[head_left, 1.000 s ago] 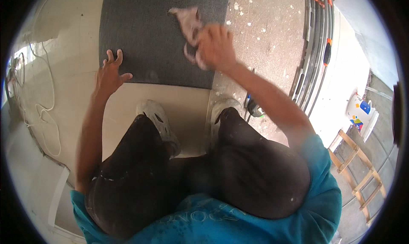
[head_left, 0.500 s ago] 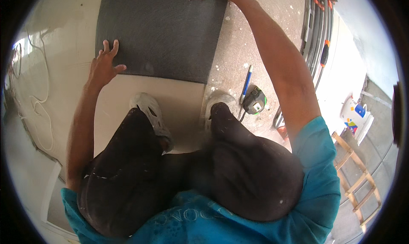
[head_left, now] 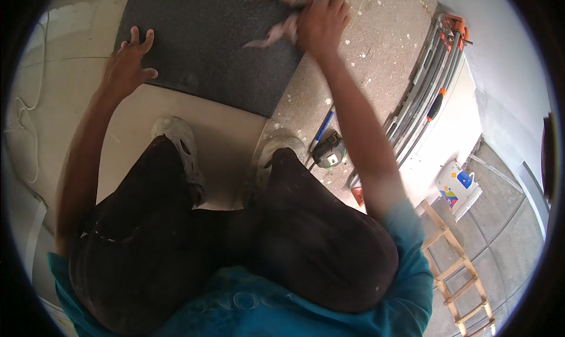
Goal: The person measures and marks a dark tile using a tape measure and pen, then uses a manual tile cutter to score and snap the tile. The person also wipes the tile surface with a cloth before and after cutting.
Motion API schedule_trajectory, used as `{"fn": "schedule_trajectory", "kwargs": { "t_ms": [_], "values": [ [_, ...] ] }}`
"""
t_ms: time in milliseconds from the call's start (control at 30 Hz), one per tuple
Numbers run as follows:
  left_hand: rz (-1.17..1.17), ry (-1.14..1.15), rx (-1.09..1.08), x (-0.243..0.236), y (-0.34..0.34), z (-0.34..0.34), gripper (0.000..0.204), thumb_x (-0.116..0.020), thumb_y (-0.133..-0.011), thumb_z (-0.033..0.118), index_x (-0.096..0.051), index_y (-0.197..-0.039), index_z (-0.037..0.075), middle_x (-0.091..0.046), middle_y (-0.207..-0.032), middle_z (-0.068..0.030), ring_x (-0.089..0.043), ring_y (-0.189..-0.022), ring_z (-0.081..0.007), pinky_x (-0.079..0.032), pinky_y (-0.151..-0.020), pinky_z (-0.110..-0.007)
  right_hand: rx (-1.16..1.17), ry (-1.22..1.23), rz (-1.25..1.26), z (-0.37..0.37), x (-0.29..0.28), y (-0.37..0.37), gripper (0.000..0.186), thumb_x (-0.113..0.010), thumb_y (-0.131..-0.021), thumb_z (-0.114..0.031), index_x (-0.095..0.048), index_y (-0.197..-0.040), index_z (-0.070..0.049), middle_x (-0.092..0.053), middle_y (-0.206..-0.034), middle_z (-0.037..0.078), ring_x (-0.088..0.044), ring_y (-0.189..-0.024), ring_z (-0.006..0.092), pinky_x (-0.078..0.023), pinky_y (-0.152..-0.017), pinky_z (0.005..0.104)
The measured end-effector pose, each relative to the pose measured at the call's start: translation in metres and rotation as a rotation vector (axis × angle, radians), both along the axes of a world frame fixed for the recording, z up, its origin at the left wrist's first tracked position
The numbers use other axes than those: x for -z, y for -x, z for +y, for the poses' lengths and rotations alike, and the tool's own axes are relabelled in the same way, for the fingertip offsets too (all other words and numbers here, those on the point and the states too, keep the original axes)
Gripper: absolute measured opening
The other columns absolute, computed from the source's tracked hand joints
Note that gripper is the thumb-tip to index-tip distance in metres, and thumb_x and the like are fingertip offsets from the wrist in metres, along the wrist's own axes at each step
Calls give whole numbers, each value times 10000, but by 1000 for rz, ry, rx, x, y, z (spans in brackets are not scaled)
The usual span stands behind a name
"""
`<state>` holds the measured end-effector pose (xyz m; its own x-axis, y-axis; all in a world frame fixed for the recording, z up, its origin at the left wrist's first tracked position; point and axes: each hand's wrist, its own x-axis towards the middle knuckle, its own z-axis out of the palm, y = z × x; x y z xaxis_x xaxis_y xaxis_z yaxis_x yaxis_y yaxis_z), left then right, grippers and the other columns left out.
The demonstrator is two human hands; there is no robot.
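Note:
A dark grey floor tile [head_left: 212, 54] lies in front of my feet, its near edge beside a beige tile [head_left: 218, 110]. My left hand [head_left: 126, 66] rests at the tile's left edge, fingers spread and holding nothing. In my right hand [head_left: 322, 28] is a pinkish cloth [head_left: 282, 34], its loose ends hanging over the tile's right part, smeared by motion. Close to my right foot, a blue pencil [head_left: 322, 127] and a black and green tape measure [head_left: 331, 151] lie on the rough, speckled strip of floor [head_left: 359, 60].
A long manual tile cutter [head_left: 421, 95] with orange ends lies to the right. Beyond it are a white bucket [head_left: 456, 184] and a wooden ladder [head_left: 456, 266]. A pale cable [head_left: 26, 110] curves over the floor at far left. My light shoes [head_left: 176, 140] stand near the tile.
My right hand has come nearer with the cloth, over the tile's right edge. The view has shifted and turned, and my left hand stays spread at the left edge.

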<state>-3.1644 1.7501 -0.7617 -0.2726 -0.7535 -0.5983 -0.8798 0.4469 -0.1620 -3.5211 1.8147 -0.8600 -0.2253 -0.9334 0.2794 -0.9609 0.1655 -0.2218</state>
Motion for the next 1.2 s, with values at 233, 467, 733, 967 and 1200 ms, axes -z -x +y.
{"fn": "schedule_trajectory", "kwargs": {
  "t_ms": [233,467,733,967,1200],
  "values": [
    [69,22,53,10,-21,1,991,-826,-713,301,-275,-1535,249,-272,-1571,-187,-440,-1340,-407,-460,-1027,-502,228,-175,-59,-115,-27,50,373,-585,-903,-112,-491,-1237,24,-487,-1259,218,-460,-1162,377,-401,-964,505],
    [125,170,151,17,-37,8,950,-850,-679,323,-369,-1495,248,-358,-1529,-187,-529,-1269,-371,-534,-941,-445,-324,-426,-61,86,-9,-72,205,-633,-816,-151,-651,-1013,-97,-510,-1059,133,-451,-1047,320,-385,-869,496],
    [184,65,-46,6,-35,22,929,-824,-727,272,-331,-1514,313,-277,-1584,-132,-378,-1401,-352,-403,-1087,-494,-374,-119,-468,180,-34,-58,233,-585,-784,-31,-564,-1016,-54,-546,-1055,170,-498,-985,357,-390,-866,472],
    [280,67,3,-1,-8,17,838,-786,-784,261,-361,-1506,258,-319,-1570,-127,-405,-1389,-326,-396,-1100,-475,305,126,-26,172,-42,110,200,-683,-871,-157,-588,-1020,-65,-604,-1029,129,-553,-992,322,-409,-803,427],
    [373,207,-201,6,-38,-1,630,-666,-906,414,-458,-1445,162,-421,-1493,-137,-488,-1318,-306,-426,-1063,-467,348,-535,-105,240,-63,72,331,-714,-830,-464,-702,-772,-139,-694,-821,80,-654,-873,301,-440,-835,529]
  ]
}}
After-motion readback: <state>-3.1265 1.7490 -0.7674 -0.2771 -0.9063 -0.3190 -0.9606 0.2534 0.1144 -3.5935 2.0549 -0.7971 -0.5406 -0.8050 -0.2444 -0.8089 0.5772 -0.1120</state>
